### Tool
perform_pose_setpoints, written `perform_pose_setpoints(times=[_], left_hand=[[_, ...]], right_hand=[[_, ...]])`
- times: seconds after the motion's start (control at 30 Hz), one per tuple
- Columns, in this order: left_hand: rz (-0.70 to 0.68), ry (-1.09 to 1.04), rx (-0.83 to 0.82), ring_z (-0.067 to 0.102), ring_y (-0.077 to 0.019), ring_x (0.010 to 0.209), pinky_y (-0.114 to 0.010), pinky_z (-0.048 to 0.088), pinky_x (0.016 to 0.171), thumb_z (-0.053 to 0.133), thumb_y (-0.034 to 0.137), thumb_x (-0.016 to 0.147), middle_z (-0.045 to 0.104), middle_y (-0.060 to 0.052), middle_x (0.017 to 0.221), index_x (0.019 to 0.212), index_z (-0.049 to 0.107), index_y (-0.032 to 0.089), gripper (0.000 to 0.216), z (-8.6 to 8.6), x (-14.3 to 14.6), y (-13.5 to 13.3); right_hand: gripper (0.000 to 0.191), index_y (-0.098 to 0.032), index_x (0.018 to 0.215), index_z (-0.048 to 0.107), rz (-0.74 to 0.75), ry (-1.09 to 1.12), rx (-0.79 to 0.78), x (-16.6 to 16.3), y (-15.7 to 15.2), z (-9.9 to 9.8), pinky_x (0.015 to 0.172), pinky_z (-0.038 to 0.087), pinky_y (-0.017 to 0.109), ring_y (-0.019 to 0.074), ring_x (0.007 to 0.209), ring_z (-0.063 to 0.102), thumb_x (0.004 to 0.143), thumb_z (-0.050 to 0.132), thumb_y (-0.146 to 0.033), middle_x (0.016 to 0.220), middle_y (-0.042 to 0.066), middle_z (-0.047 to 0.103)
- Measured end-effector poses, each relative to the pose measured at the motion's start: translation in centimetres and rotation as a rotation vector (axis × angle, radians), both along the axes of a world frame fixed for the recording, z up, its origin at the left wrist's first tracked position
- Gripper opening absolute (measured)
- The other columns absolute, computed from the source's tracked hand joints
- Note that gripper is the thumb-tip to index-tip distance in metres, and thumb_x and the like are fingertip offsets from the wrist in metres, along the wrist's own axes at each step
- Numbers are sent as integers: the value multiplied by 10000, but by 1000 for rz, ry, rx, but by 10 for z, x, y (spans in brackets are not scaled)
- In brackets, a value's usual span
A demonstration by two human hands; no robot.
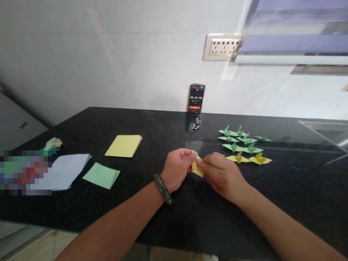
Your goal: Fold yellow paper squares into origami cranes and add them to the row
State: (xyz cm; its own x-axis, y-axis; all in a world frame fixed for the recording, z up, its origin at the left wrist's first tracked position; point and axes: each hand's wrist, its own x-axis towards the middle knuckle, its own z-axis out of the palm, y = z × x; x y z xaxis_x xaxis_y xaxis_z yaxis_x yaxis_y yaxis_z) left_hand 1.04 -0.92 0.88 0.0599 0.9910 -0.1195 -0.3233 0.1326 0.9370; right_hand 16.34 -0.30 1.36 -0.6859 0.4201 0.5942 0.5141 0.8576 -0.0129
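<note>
A small folded piece of yellow paper (197, 170) is held between my two hands, a little above the black countertop. My left hand (178, 166), with a dark bangle at the wrist, pinches its upper left side between thumb and fingers. From the right, my right hand (224, 174) grips the paper's other edge with its fingertips. Fingers hide part of the folds. Just beyond my right hand sit two yellow paper cranes (260, 158), and behind them several green paper cranes (233, 146) stand in loose rows.
On the left lie a stack of yellow paper (123, 146), a folded green sheet (101, 175) and white sheets (70, 170). A phone (196, 98) showing a timer leans against the tiled wall, with a beaded strap (197, 124) before it. A sink edge (326, 134) is at right.
</note>
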Motion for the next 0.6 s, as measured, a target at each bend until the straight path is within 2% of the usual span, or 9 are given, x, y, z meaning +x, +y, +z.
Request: perform_pose_setpoints(times=[0.13, 0.23, 0.33, 0.43, 0.53, 0.6], left_hand=[[20, 13, 17, 556, -103, 506, -240, 464, 519, 673, 307, 652, 624, -11, 589, 682, 610, 123, 196, -1, 0, 0], [37, 49, 45, 551, -103, 499, -232, 453, 505, 658, 299, 668, 619, -11, 575, 675, 610, 121, 184, -2, -1, 1], [70, 73, 51, 549, -103, 503, -231, 448, 507, 647, 295, 678, 612, -7, 573, 682, 616, 120, 178, -4, -2, 3], [90, 90, 44, 553, -110, 515, -242, 451, 525, 650, 300, 673, 609, -9, 574, 684, 624, 122, 180, -5, -2, 4], [91, 102, 65, 535, -104, 504, -234, 435, 516, 657, 302, 664, 600, -5, 563, 674, 630, 125, 179, -6, -2, 4], [89, 115, 75, 521, -98, 493, -226, 417, 500, 658, 299, 664, 597, -4, 558, 672, 637, 127, 174, -7, -2, 4]], right_hand=[[255, -166, 949, 632, 1, -9, -42, -1, 0, -1, 551, 379, 290, 164, 632, 465, 874, 390, -140, 716, 68, 574], [223, -191, 997, 623, 29, 80, -149, 0, 0, -4, 583, 409, 273, 153, 673, 510, 866, 443, -179, 765, 57, 588], [195, -187, 962, 619, -77, 323, -373, 1, 2, -6, 583, 435, 254, 139, 671, 548, 863, 469, -265, 754, 39, 588], [277, -163, 730, 587, -274, 508, -680, 1, 6, -8, 488, 411, 230, 114, 532, 511, 858, 455, -371, 586, -2, 532], [322, -162, 618, 532, -237, 518, -966, -1, 10, -10, 415, 375, 202, 85, 439, 443, 787, 532, -436, 502, -38, 464], [305, -157, 625, 544, -191, 513, -1075, -3, 10, -11, 401, 366, 191, 74, 424, 425, 754, 568, -432, 504, -44, 461]])
